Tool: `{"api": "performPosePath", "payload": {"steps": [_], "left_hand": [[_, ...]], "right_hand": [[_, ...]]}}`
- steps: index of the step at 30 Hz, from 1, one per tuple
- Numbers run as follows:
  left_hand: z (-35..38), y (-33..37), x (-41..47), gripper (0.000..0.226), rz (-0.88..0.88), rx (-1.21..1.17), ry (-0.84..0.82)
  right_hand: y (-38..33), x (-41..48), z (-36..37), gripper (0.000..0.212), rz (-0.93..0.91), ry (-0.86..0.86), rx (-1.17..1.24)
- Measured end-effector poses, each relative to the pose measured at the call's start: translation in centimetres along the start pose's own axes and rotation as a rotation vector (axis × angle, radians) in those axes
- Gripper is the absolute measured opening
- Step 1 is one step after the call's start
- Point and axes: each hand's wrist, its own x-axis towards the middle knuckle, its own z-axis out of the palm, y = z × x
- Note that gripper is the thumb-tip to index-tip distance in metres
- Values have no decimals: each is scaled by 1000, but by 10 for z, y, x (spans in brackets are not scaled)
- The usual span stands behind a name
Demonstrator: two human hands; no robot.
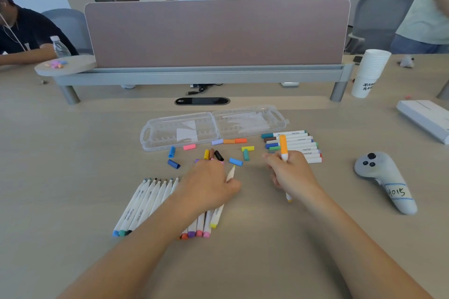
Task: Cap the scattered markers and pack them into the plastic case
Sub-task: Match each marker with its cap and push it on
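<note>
A clear plastic case (pixel 213 126) lies open on the desk with no markers in it. Loose coloured caps (pixel 234 161) are scattered in front of it. Several uncapped white markers (pixel 145 201) lie in a row at the lower left. Several capped markers (pixel 295 144) are stacked at the right of the case. My right hand (pixel 290 173) grips an upright marker with an orange cap (pixel 283 149). My left hand (pixel 209 184) holds an uncapped yellow marker (pixel 229 176) over the row, its tip pointing towards the caps.
A grey handheld controller (pixel 384 179) lies at the right. A stack of paper cups (pixel 368 73) and a white box (pixel 425 119) sit at the far right. A pink desk divider (pixel 216 31) stands behind the case. Other people sit and stand around.
</note>
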Motion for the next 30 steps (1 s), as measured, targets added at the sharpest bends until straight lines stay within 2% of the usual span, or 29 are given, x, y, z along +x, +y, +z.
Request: {"api": "performPosePath", "payload": {"steps": [4, 8, 10, 13, 17, 19, 21, 23, 27, 30], "left_hand": [[-10, -7, 2, 29, 59, -371, 176], [-2, -19, 6, 27, 127, -685, 242], [3, -26, 7, 27, 173, -687, 294], [9, -35, 6, 27, 228, -549, 327], [13, -42, 8, 37, 242, -421, 315], [14, -44, 10, 35, 251, -396, 313], [15, -44, 10, 32, 255, -379, 303], [17, -44, 9, 31, 265, -365, 287], [18, -41, 6, 30, 289, -332, 252], [19, -37, 3, 26, 317, -316, 229]], "right_hand": [[-9, 31, -4, 42, -165, 31, -367], [-14, 76, 10, 26, -236, -26, -761], [-11, 91, 17, 17, -230, -88, -920], [-7, 100, 22, 26, -241, -111, -1028], [-8, 94, 17, 9, -308, -183, -1105], [-6, 85, 8, 11, -326, -161, -996], [-4, 70, -2, 18, -367, -102, -742], [-4, 52, -8, 12, -366, -66, -465], [-5, 17, -8, 15, -230, -56, -8], [-4, 2, -11, 11, -142, -132, 168]]}}
